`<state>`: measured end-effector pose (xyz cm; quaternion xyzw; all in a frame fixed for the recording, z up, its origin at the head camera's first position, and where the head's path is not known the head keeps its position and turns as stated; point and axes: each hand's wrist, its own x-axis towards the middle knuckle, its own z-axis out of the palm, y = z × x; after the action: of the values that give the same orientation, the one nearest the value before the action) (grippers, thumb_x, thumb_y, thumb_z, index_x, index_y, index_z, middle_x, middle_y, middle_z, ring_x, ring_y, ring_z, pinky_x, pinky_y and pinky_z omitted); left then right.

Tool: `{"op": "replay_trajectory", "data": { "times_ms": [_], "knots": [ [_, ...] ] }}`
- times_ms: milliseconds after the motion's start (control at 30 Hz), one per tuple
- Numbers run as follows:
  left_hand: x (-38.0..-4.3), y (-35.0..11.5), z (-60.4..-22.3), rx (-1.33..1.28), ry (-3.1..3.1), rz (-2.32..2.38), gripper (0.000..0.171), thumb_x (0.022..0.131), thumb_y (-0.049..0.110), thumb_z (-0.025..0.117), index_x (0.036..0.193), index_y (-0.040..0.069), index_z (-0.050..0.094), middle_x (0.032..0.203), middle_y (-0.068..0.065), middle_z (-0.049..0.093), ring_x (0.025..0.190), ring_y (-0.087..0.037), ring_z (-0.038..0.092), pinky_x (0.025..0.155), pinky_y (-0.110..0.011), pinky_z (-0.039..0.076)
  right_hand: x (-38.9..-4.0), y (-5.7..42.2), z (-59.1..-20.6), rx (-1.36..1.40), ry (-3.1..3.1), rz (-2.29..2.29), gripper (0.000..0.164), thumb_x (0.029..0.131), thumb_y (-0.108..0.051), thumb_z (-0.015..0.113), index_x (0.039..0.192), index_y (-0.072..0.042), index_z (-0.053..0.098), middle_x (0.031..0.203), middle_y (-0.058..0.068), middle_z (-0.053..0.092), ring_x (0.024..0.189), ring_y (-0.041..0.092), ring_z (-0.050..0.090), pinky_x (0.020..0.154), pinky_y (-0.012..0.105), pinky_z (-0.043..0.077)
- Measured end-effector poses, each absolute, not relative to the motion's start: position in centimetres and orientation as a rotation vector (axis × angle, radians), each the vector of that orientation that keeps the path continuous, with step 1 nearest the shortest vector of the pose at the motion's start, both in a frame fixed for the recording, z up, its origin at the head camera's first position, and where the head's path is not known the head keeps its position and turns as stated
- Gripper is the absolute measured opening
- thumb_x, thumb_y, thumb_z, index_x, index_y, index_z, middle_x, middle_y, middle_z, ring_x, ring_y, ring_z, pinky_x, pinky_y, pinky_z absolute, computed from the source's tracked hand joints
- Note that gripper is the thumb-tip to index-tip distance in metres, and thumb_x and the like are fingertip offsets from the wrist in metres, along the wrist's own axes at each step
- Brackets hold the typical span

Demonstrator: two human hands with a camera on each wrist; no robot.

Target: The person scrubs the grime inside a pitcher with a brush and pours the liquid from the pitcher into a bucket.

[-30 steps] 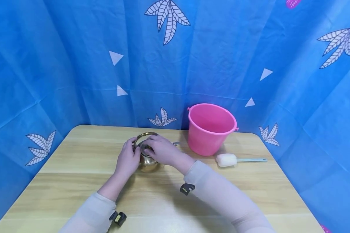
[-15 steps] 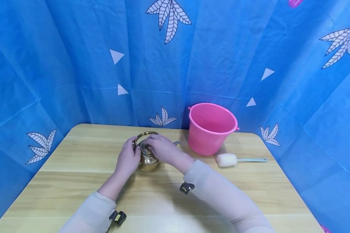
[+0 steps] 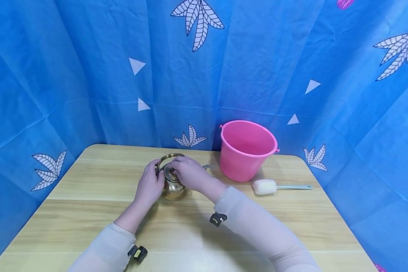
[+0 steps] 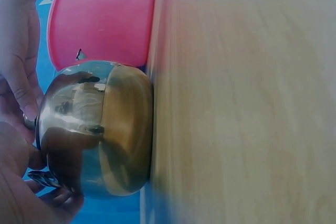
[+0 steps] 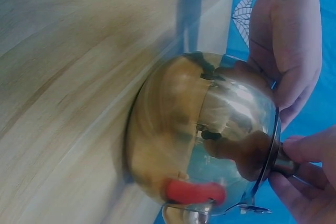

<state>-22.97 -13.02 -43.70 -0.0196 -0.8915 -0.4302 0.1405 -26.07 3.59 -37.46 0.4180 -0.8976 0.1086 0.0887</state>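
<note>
A shiny brass teapot point(image 3: 174, 192) stands on the wooden table, its ring handle point(image 3: 170, 155) raised at the back. Its spout point(image 3: 206, 166) points right, towards the bucket. My left hand point(image 3: 150, 185) grips the teapot's left side, by the foot of the handle. Across the top reaches my right hand point(image 3: 191, 174), pinching the lid's knob point(image 5: 286, 164) between thumb and fingers. The lid point(image 3: 170, 175) lies flat over the mouth of the pot, partly hidden by the right hand in the head view. Both wrist views show the pot's rounded body mirroring the hands.
A pink bucket point(image 3: 239, 166) stands upright behind and right of the teapot. In front of it lies a sponge brush point(image 3: 265, 187) with a pale green handle. Blue patterned cloth point(image 3: 180, 83) hangs around the back and sides of the table point(image 3: 88, 211).
One second ago a dark gap showed at the lid under my right fingers; now the lid lies level on the pot. The left hand keeps its grip.
</note>
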Motion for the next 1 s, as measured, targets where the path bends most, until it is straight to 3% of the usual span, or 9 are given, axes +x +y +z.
{"op": "replay_trajectory", "data": {
  "times_ms": [1000],
  "knots": [
    [-22.85,-13.04,-43.58,-0.061,-2.58,-1.231,0.047,0.102,0.012,0.049,0.145,-0.003,0.04,0.143,-0.029,0.045,0.125,-0.045,0.052,0.104,-0.058,0.042,-25.82,3.79,-37.1,1.231,-2.641,0.343,0.029,0.092,-0.001,0.068,0.119,-0.009,0.072,0.121,0.005,0.068,0.115,0.019,0.063,0.104,0.027,0.046]
  ]
}}
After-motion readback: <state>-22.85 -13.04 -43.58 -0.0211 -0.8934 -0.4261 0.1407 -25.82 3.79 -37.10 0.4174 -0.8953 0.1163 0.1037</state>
